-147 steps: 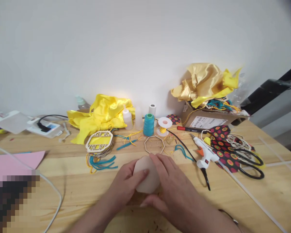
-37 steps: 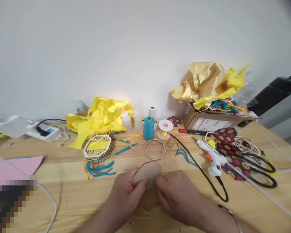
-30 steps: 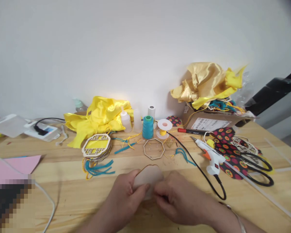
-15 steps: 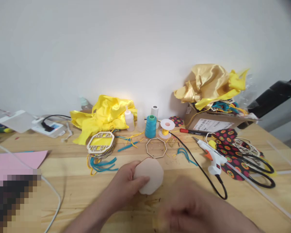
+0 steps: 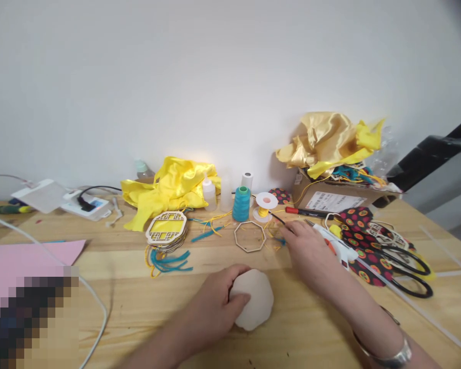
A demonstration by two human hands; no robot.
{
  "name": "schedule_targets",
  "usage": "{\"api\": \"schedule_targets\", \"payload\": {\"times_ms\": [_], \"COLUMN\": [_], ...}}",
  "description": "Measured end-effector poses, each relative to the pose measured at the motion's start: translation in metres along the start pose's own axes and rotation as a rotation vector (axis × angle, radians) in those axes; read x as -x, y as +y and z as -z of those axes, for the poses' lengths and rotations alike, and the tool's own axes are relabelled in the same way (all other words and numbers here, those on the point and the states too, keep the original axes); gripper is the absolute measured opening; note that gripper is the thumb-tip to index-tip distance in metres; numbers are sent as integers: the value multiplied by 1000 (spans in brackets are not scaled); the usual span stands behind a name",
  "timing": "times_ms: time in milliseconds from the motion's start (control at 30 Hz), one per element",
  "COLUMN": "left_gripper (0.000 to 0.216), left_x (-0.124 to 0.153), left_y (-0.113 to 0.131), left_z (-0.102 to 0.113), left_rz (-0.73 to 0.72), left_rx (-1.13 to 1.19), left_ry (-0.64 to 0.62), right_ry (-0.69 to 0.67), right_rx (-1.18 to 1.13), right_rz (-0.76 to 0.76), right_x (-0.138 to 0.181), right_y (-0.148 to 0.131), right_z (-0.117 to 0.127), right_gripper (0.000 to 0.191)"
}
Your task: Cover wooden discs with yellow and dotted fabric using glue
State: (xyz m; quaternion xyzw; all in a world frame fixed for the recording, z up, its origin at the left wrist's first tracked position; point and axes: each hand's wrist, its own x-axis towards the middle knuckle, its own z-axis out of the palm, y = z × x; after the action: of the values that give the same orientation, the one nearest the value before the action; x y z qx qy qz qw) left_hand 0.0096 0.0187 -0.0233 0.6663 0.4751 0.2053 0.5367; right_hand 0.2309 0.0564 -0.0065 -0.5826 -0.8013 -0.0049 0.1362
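My left hand (image 5: 217, 302) grips a pale, scallop-edged flat piece (image 5: 255, 301) against the wooden table (image 5: 146, 302), thumb on top of it. My right hand (image 5: 309, 251) reaches out to the right, fingers spread and lying over the white hot glue gun (image 5: 340, 246), beside the teal threads and the black cord (image 5: 278, 219). A wooden octagon ring (image 5: 249, 237) lies just left of that hand. Behind it stand a teal thread spool (image 5: 241, 204) and a small reel of yellow cord (image 5: 266, 204).
A lattice wooden frame with teal tassel (image 5: 166, 233), yellow satin cloth (image 5: 172, 187), glue bottles (image 5: 209, 193), a cardboard box (image 5: 330, 192) with gold cloth, patterned fabric and black scissors (image 5: 403, 266) at right. Pink paper (image 5: 26, 256) and a white cable at left.
My right hand left the pale piece and moved up and right onto the glue gun. The left hand stays holding the piece, now flatter on the table.
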Motion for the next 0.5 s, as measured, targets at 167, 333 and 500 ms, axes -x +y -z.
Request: {"api": "schedule_targets", "payload": {"times_ms": [167,333,500], "left_gripper": [41,32,33], "left_x": [-3,-4,-4], "left_y": [-1,-5,-6], "left_z": [-1,-1,-2], "left_rz": [5,-73,-69], "left_rx": [-112,105,333], "left_ry": [133,156,189], "right_ry": [53,-142,-460], "right_rx": [-232,-765,-1234], "right_rz": [34,-74,-250], "right_x": [5,7,9], "right_y": [-19,-34,-34], "right_z": [2,-5,-19], "right_gripper": [33,47,35]}}
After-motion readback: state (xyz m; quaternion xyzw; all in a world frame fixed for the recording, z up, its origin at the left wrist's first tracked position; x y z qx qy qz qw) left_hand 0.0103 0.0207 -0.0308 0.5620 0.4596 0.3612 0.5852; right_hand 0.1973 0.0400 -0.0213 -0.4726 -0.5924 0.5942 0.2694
